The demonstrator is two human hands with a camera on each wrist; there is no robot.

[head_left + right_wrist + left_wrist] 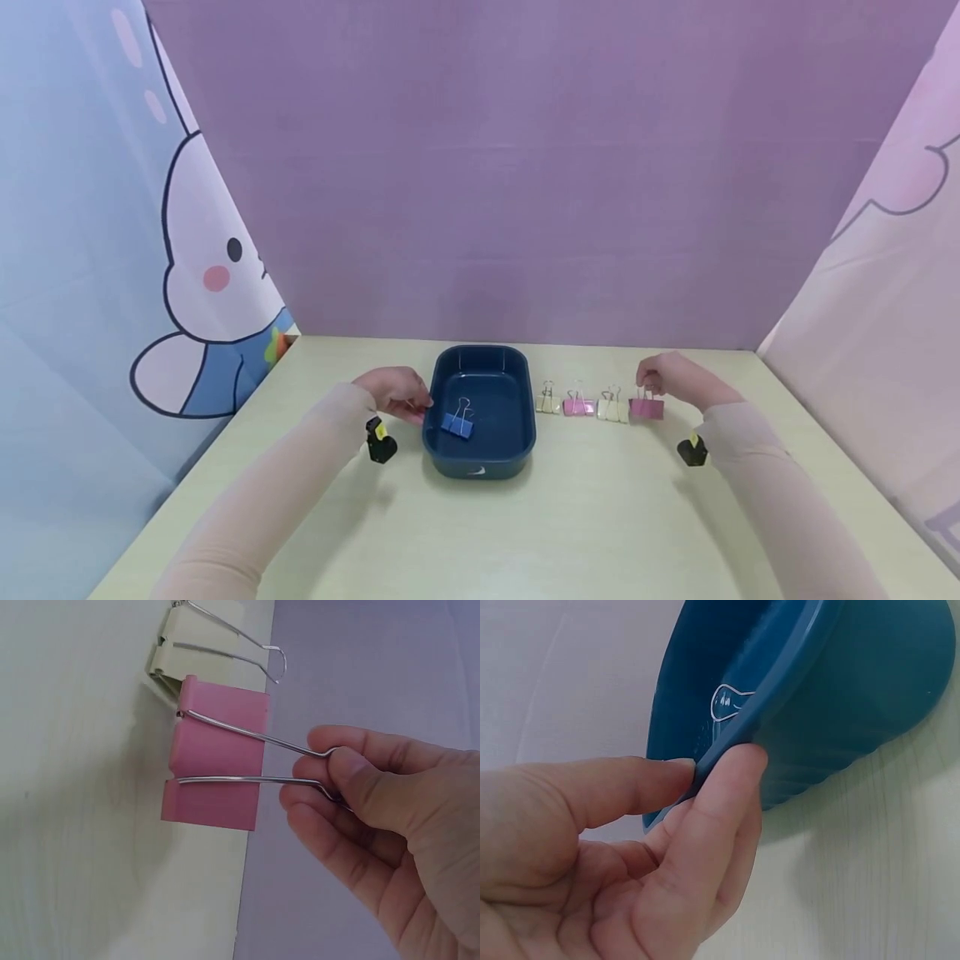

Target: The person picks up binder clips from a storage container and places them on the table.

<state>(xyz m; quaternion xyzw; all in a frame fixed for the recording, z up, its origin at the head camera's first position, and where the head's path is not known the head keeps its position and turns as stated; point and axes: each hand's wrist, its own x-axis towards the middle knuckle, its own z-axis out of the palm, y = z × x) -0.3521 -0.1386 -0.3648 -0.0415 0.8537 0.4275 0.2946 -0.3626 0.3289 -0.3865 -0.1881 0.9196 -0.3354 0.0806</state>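
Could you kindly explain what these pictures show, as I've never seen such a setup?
There is no robot: a person works with a bare left hand and right hand. The wide view is filmed from the person's head, the close ones from each wrist. On the table sits a dark blue container with a blue binder clip inside. In a row beside it are a yellow clip, a pink clip, a second yellow clip and an end pink clip. The left hand pinches the container's rim; the right hand pinches the end pink clip's wire handles.
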